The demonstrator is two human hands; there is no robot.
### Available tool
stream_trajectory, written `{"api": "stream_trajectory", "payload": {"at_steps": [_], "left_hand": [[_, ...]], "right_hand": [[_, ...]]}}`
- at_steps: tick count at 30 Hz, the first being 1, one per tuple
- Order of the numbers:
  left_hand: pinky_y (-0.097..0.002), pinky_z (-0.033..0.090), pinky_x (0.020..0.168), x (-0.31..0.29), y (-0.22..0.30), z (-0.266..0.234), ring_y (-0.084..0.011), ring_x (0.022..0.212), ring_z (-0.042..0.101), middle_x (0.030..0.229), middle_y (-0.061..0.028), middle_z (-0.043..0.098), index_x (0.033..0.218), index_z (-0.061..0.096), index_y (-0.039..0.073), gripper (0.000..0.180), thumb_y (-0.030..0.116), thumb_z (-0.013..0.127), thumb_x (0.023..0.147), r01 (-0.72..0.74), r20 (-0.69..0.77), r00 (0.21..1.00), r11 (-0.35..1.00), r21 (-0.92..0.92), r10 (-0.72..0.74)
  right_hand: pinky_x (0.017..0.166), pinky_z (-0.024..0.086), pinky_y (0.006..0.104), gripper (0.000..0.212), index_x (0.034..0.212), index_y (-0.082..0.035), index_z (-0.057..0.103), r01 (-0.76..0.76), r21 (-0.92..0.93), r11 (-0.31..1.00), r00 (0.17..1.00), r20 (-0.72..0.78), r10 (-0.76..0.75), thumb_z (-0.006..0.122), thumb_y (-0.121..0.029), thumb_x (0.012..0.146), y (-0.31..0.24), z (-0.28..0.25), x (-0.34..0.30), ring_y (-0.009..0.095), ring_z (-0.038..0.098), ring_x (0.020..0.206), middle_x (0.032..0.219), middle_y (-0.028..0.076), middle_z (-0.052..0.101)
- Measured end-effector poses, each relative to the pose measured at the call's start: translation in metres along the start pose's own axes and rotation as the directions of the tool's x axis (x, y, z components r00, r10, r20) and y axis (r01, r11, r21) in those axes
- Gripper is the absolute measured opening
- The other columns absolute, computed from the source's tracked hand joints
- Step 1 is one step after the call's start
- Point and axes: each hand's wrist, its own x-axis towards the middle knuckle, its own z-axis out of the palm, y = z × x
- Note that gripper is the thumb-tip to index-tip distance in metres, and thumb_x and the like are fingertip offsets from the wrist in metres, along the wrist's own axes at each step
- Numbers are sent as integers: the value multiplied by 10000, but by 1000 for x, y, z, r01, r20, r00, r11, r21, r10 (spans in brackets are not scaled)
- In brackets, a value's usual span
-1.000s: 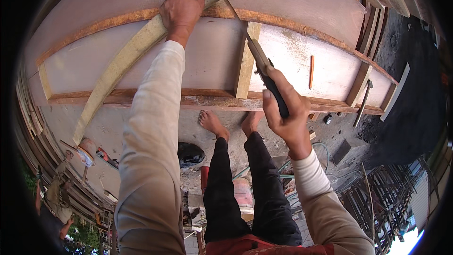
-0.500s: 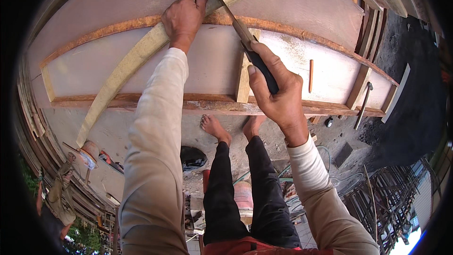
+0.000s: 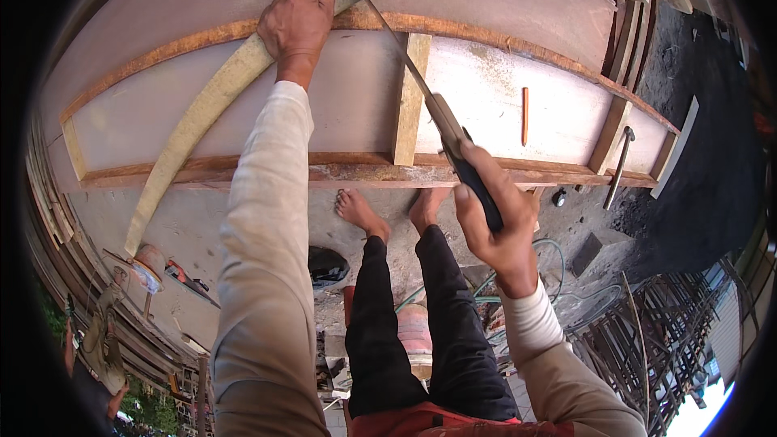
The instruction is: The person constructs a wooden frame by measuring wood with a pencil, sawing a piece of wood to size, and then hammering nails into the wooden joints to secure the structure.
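Observation:
My left hand [image 3: 298, 26] is closed over a pale curved wooden strip [image 3: 194, 117], pressing it down across a curved wooden frame [image 3: 518, 44]. The strip's lower end hangs past the frame's near rail. In my right hand [image 3: 506, 222] is a handsaw [image 3: 447, 123], gripped by its black handle. The saw's thin blade slants up and left, crossing the strip just right of my left hand. Whether the teeth have cut into the wood cannot be made out.
On the frame's white panel lies an orange-brown pencil [image 3: 525, 117]. A hammer [image 3: 622, 163] leans across the right end of the near rail. Below are my bare feet, a grey block [image 3: 599, 251], a green hose [image 3: 558, 255] and a heap of wooden strips [image 3: 639, 340]. Another person [image 3: 105, 340] is at lower left.
My right hand has drawn the saw back toward me and to the right. The strip, my left hand and the frame appear slightly further up and left in the view.

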Motion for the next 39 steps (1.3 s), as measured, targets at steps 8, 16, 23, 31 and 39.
{"api": "stream_trajectory", "payload": {"at_steps": [8, 16, 23, 31, 39], "left_hand": [[-469, 530, 844, 17, 18, -7, -375, 948, 706, 953, -155, 756, 1001, 761, 181, 575, 638, 413, 976, 120, 182, 975, 992, 47, -127], [-466, 520, 868, 14, 10, -15, -384, 974, 695, 976, -154, 755, 998, 760, 191, 570, 642, 413, 968, 152, 240, 957, 987, 62, -162], [-538, 529, 767, 19, 19, 8, -415, 802, 698, 839, -207, 723, 843, 748, 76, 532, 476, 449, 1026, -78, 1, 997, 997, -3, 78], [-538, 528, 767, 16, 10, -9, -421, 804, 694, 851, -214, 722, 850, 742, 72, 530, 480, 450, 1021, -10, 65, 998, 997, 75, 5], [-539, 525, 795, 16, 15, -1, -418, 843, 698, 870, -223, 724, 896, 753, 96, 505, 483, 453, 1021, -15, 53, 998, 1000, -6, 16]], "right_hand": [[676, 550, 296, 442, 1331, 9, 622, 110, -73, 991, 994, -16, -112, 651, -34, 892, 23, 0, 6, 206, 728, 730, 944, 192, 750], [710, 596, 333, 460, 1323, 35, 610, 123, -131, 984, 991, 69, -115, 648, -27, 869, 10, -57, -94, 300, 776, 821, 1049, 268, 741], [684, 563, 314, 441, 1324, -41, 630, -45, 97, 994, 999, -11, 46, 699, -56, 888, 20, 19, 65, 208, 745, 762, 938, 203, 740], [731, 576, 312, 416, 1308, 28, 626, 100, -136, 986, 995, 6, -100, 607, -49, 900, 16, -57, -97, 290, 771, 817, 1017, 241, 752], [693, 556, 291, 422, 1334, 2, 615, -14, 133, 991, 999, -28, 18, 677, -26, 918, 20, 14, 42, 152, 734, 809, 1049, 168, 762]]}}
